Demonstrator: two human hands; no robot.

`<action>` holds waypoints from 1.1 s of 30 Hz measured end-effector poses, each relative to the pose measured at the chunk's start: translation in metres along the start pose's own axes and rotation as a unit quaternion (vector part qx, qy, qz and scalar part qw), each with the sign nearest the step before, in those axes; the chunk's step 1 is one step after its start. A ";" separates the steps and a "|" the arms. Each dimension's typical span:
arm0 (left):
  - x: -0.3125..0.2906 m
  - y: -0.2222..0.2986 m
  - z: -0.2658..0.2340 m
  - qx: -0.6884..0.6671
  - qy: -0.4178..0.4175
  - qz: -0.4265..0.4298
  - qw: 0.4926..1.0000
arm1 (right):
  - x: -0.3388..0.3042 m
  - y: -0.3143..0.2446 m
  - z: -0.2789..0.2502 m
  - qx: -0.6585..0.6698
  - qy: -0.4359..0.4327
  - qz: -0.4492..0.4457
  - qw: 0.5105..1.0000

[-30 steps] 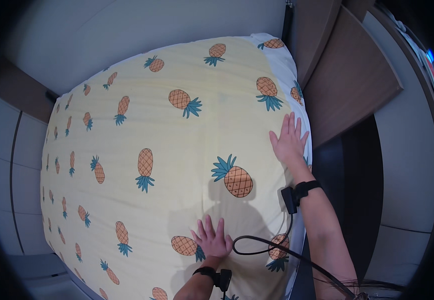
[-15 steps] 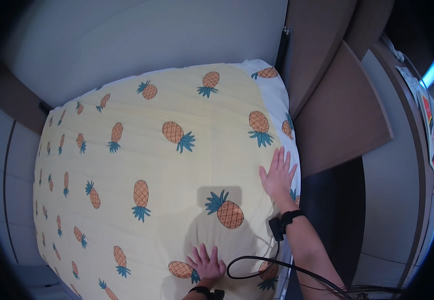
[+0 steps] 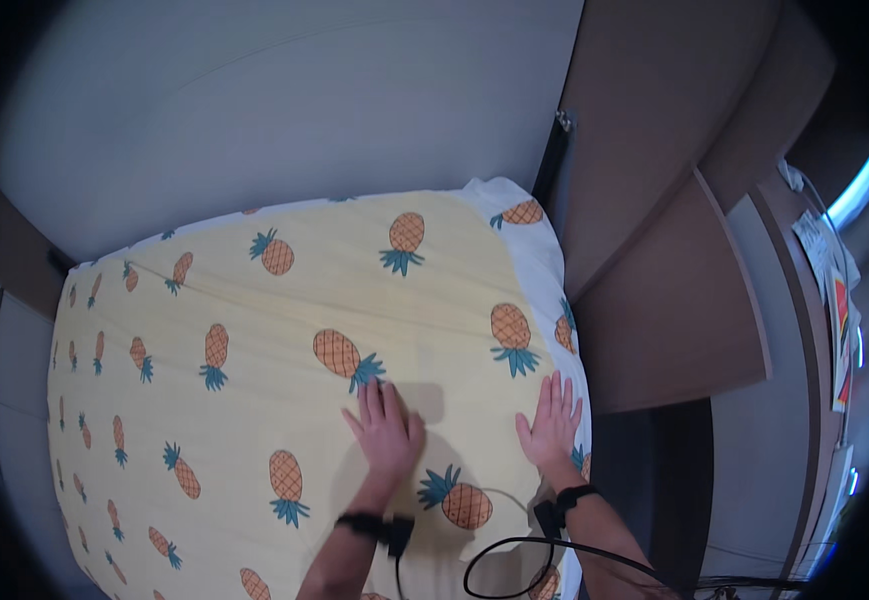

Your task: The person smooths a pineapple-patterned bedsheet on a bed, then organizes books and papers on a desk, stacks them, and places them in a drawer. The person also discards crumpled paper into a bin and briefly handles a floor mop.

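A pale yellow bed sheet (image 3: pixel 254 400) printed with orange pineapples and teal leaves covers the mattress. My left hand (image 3: pixel 388 432) lies flat on it near the middle, fingers spread, fingertips touching the leaves of one pineapple. My right hand (image 3: pixel 551 425) rests palm down on the sheet's right side, next to the white border (image 3: pixel 544 260), with its fingers stretched out. Neither hand holds anything. Each wrist wears a black strap with a small box. The sheet shows faint creases toward the far left and is bunched a little at the far right corner.
A black cable (image 3: pixel 514 541) loops over the sheet by my right forearm. A grey wall (image 3: pixel 284 110) stands beyond the bed. On the right are a brown panel (image 3: pixel 669 310) and a pale curved cabinet (image 3: pixel 764 450); white panels (image 3: pixel 19 360) line the left.
My left hand has moved forward from the near edge to the middle of the sheet. The view has tilted up, so the bed appears lower. My right hand stays by the right border.
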State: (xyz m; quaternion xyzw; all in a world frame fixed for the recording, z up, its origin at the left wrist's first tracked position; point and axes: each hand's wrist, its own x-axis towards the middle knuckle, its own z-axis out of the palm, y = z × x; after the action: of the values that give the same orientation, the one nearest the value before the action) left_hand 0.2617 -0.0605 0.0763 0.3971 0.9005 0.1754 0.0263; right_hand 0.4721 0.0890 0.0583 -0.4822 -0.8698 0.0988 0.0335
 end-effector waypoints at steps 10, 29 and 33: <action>0.109 0.027 0.044 0.033 0.005 -0.119 0.992 | 0.006 0.005 0.002 0.000 -0.006 -0.031 1.000; 0.111 0.009 0.064 0.029 -0.010 -0.146 0.989 | 0.430 -0.064 -0.050 -0.035 -0.097 -0.059 0.993; 0.105 0.001 0.069 0.034 -0.005 -0.143 0.989 | 0.439 -0.060 -0.034 -0.155 -0.061 -0.169 0.971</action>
State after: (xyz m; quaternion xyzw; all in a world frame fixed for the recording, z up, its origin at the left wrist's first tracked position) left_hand 0.2030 0.0364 0.0217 0.2659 0.9533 0.1369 0.0421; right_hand 0.1931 0.4343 0.0876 -0.3207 -0.9438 -0.0153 -0.0785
